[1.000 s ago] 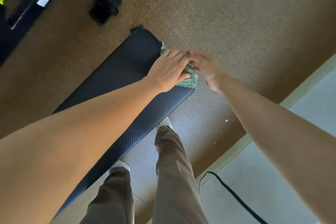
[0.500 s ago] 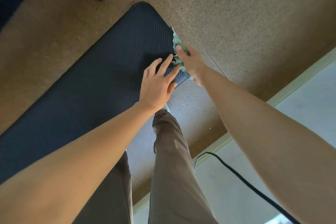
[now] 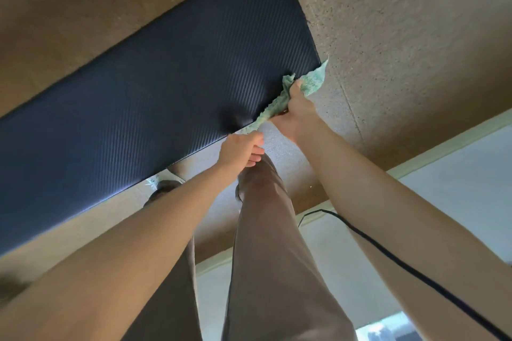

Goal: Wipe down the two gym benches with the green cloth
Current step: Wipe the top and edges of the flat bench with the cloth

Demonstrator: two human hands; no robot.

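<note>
One bench (image 3: 171,75) in view; we can't see the second, so we can't judge its state.

We have the green cloth (image 3: 279,104) bunched in our right hand (image 3: 297,112), fingers closed round it, pressed to the bench pad's near-right edge. One loose corner of cloth sticks out past the pad over the cork floor (image 3: 401,36); another tail hangs toward our left hand (image 3: 239,151).

Our left hand is loosely curled just below that tail, at the pad's near edge. We can't tell if it's pinching the cloth tip or merely beside it; it looks empty.

Key geometry: the pad's long axis runs from the rounded end at upper right down to lower left, out of view. The cloth sits on the long near edge, close to that rounded end. Nearly all of the pad's top lies up and left of the right hand, so the next stroke likely goes that way, along the ribbing's cross direction or down the length.

Right hand is the one on the cloth; left is nearer our legs and off the top surface.

Risk: the bunched cloth gives a small contact patch; flattening it first would cover more.

A black cable (image 3: 415,277) lies on the pale floor, well apart.
</note>
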